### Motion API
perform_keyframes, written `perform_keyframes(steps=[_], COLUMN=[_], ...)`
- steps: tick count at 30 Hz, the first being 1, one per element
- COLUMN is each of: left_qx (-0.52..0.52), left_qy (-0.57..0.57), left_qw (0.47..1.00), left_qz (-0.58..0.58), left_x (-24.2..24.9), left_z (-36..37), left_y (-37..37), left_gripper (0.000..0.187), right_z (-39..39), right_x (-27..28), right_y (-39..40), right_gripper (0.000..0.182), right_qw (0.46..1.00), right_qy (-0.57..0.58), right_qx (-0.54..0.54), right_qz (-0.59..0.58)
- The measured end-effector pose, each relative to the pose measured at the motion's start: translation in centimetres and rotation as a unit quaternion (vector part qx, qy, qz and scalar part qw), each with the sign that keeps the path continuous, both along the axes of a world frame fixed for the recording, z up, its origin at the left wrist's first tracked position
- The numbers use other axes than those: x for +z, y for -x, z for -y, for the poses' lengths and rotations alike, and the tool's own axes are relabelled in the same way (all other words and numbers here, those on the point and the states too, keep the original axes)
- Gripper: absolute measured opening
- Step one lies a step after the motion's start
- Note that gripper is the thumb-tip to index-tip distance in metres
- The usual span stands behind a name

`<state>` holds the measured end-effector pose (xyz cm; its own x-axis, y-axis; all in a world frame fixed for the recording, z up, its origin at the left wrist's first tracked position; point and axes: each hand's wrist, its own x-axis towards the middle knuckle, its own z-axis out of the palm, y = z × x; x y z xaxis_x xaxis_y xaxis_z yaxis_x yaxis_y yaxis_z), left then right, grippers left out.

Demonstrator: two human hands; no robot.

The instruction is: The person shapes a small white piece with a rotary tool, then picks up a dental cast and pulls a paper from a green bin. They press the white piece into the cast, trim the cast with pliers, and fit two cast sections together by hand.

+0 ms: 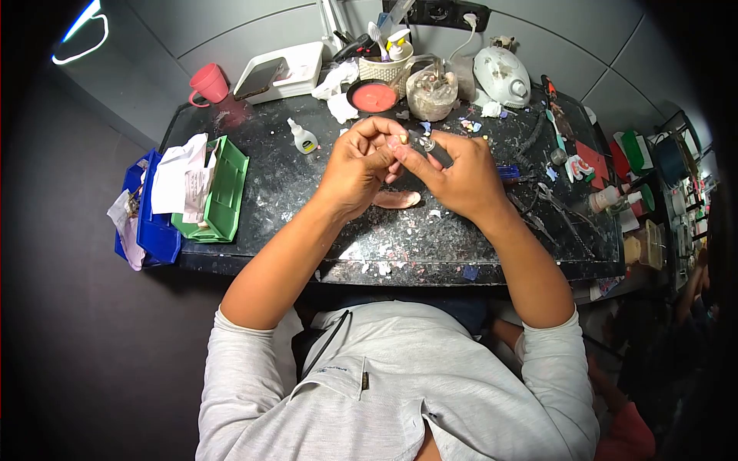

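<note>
My left hand (361,157) is closed, its fingertips pinching a small pinkish piece (395,142) that looks like part of a denture; the fingers cover most of it. In my right hand (465,173) is a dark rotary handpiece (439,153), its metal tip pointing toward that piece. My right thumb reaches across to the left fingertips. Below the hands, a pale pink curved piece (397,200) lies on the black worktop (288,223). A small white dropper bottle (303,138) stands left of my left hand.
Green bin (231,184) and blue bin (157,238) with papers sit at the left edge. Behind are a pink mug (208,83), a white tray (300,69), a dish of pink material (374,97) and a white control unit (501,77). Scraps litter the worktop; tools lie right.
</note>
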<state>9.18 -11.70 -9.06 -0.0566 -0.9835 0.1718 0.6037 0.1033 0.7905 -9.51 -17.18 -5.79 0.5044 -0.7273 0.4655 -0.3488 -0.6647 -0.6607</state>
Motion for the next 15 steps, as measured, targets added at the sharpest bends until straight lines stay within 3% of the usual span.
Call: perform_keyframes(steps=[10,15], left_qx=[-0.016,-0.008], left_qy=[0.018,-0.028], left_qw=[0.998,0.997], left_qz=[-0.056,-0.071], left_x=[-0.6,-0.4], left_z=[0.2,0.1], left_y=[0.6,0.8], left_gripper=[0.019,0.019], right_z=[0.1,-0.2], right_x=[-0.9,-0.7], right_y=[-0.6,-0.8], right_gripper=[0.058,0.060], right_qw=[0.999,0.999], right_qy=[0.031,0.042], right_qx=[0.016,-0.002], right_qz=[0.006,-0.008])
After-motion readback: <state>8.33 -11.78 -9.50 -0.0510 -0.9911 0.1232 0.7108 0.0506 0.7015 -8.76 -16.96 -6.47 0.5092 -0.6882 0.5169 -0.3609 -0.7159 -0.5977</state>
